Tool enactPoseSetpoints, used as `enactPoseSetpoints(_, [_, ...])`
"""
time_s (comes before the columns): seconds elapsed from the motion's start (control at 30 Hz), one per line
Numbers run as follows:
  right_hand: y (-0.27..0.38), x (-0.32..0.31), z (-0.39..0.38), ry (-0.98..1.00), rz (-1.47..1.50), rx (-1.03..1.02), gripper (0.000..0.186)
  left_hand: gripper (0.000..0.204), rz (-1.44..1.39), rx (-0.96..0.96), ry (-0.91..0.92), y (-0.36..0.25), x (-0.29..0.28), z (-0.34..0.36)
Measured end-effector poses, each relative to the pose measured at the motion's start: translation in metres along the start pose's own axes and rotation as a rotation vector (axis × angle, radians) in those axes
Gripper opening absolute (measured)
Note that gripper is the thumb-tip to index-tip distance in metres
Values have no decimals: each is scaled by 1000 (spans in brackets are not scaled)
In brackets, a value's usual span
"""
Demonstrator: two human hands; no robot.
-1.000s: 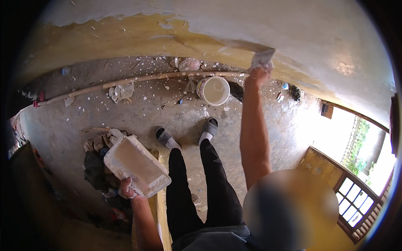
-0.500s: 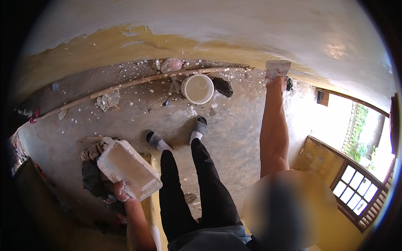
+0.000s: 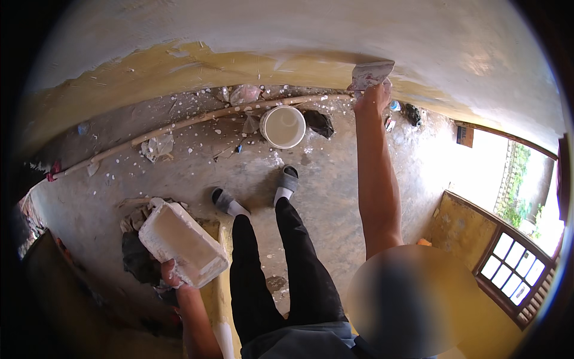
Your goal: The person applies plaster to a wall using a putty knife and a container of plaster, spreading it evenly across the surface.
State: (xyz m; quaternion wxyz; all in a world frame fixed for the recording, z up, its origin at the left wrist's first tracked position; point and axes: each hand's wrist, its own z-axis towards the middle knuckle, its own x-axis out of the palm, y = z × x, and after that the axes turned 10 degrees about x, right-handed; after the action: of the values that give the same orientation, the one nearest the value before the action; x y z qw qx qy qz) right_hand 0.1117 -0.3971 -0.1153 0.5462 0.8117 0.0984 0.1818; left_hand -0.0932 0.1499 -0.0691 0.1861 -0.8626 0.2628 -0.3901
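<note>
My left hand (image 3: 171,274) grips the near edge of a rectangular, plaster-smeared tray (image 3: 183,242) at the lower left. Pale filler covers part of the tray's inside. Stretched far forward, my right hand (image 3: 375,97) is closed on a wide putty knife (image 3: 372,74), its broad blade coated with whitish filler. The blade is at the wall (image 3: 287,63), along the border between grey-white coating and bare yellow paint. Whether its edge presses on the wall I cannot tell. The knife's handle is hidden in my fingers.
A white bucket (image 3: 282,127) stands on the floor ahead of my feet, beside a black plastic bag (image 3: 318,124). A long wooden pole (image 3: 197,121) lies along the wall base among white splatters. Dark cloths (image 3: 139,257) lie under the tray. A window frame (image 3: 513,269) is at right.
My right hand with the putty knife has moved left and farther up the wall, and the blade has tilted. My left hand and the tray have barely shifted.
</note>
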Motion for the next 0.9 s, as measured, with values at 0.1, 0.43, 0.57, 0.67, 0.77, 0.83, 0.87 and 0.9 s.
enactPoseSetpoints(0.1, [-17,19,-26,-42,-99,-34,25,62,13,33,-37,-3,-10,1])
enactPoseSetpoints(0.43, [-157,108,-189,457,-762,-348,21,61,-7,-22,-21,-8,-1,3])
enactPoseSetpoints(0.57, [-162,38,-103,350,-255,367,18,61,-16,54,-107,-8,-14,-1])
enactPoseSetpoints(0.67, [-112,-54,27,10,68,156,26,59,-25,10,-113,0,0,8])
enactPoseSetpoints(0.77, [-77,-17,4,-34,184,138,24,58,-15,41,-166,-3,-15,-4])
enactPoseSetpoints(0.83, [-80,-6,31,245,-54,-64,23,57,-6,14,-127,5,-7,2])
enactPoseSetpoints(0.87, [-99,26,16,-74,75,77,24,57,3,8,-119,9,-4,4])
enactPoseSetpoints(0.9, [-112,58,-21,-41,-4,54,22,58,0,12,-137,10,-5,1])
